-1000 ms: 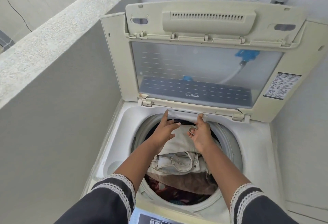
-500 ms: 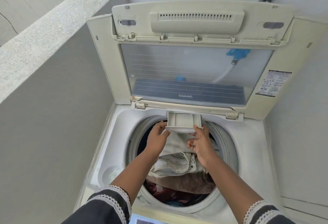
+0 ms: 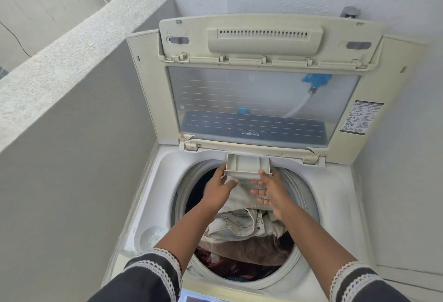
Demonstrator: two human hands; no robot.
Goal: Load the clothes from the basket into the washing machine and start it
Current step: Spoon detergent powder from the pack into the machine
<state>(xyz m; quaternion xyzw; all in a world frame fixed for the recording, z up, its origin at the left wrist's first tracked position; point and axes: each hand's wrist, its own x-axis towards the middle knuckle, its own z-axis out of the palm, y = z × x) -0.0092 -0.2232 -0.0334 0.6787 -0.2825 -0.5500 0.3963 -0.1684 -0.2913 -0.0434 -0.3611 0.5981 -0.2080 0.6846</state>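
Observation:
The top-loading washing machine (image 3: 335, 206) stands with its lid (image 3: 263, 100) raised against the back wall. Its drum holds clothes: pale cream jeans (image 3: 239, 225) on top, a brown garment (image 3: 251, 249) and dark red fabric below. A small cream detergent drawer (image 3: 247, 165) sticks out from the back rim over the drum. My left hand (image 3: 218, 186) grips the drawer's front left corner. My right hand (image 3: 268, 191) is just under its right end, fingers spread, thumb touching the front edge. No basket is in view.
A grey parapet wall (image 3: 72, 158) runs close along the machine's left side. White walls stand behind and to the right. A round recess (image 3: 153, 237) sits in the machine's top at front left. The control panel's edge (image 3: 199, 298) shows at the bottom.
Both hands reached to the back rim and pulled the detergent drawer out over the drum. The right hand's fingers have since spread apart beneath it.

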